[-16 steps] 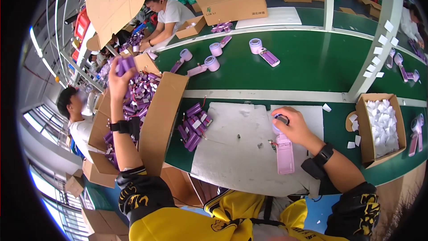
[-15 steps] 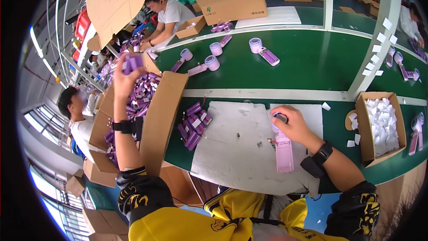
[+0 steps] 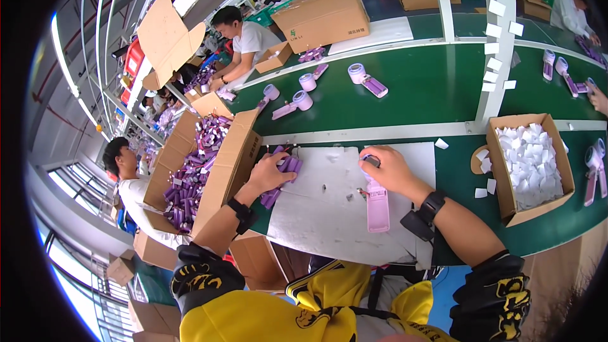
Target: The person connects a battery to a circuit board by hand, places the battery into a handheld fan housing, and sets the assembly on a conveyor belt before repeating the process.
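Observation:
My left hand (image 3: 269, 174) is down on a small pile of purple shrink-wrapped battery packs (image 3: 271, 199) beside the mat's left edge. Its fingers curl over packs at the top of the pile; the palm hides part of them. My right hand (image 3: 391, 170) grips the round head of a pink handheld fan (image 3: 378, 210), which lies on the worn grey-white mat (image 3: 316, 228). The fan's handle points toward me with its hollow inside facing up, and small wires show near its neck. My fingers cover most of the head.
An open carton (image 3: 218, 168) full of purple battery packs stands at the left. To the right, another carton (image 3: 502, 177) holds white paper pieces. Several handheld fans (image 3: 367, 80) lie on the green belt (image 3: 418, 88) beyond a white rail. Co-workers sit at the far left.
My left hand has come from above the left carton down to the pile by the mat, bringing purple battery packs. My right hand stays on the fan. The whole view has shifted.

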The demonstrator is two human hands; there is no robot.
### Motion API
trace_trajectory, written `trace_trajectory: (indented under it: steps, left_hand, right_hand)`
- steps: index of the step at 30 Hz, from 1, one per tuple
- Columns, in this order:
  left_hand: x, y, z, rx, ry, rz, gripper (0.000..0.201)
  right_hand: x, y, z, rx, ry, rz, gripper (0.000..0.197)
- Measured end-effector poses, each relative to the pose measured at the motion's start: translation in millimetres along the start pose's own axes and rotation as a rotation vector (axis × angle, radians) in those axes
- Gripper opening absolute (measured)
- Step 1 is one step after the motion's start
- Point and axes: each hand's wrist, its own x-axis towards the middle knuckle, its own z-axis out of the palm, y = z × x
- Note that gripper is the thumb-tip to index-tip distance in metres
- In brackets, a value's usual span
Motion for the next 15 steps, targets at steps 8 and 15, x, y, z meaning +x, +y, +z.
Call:
trace_trajectory:
  steps: [8,15]
  left_hand:
    - [-20.7,-11.0,26.2,0.081,0.176,-0.009,0.058]
    - [-28.4,-16.1,13.2,-0.003,0.085,0.007,0.056]
  right_hand:
    - [1.9,0.7,4.3,-0.01,0.021,0.009,0.022]
    - [0.5,-1.0,3.8,-0.025,0.017,0.02,0.022]
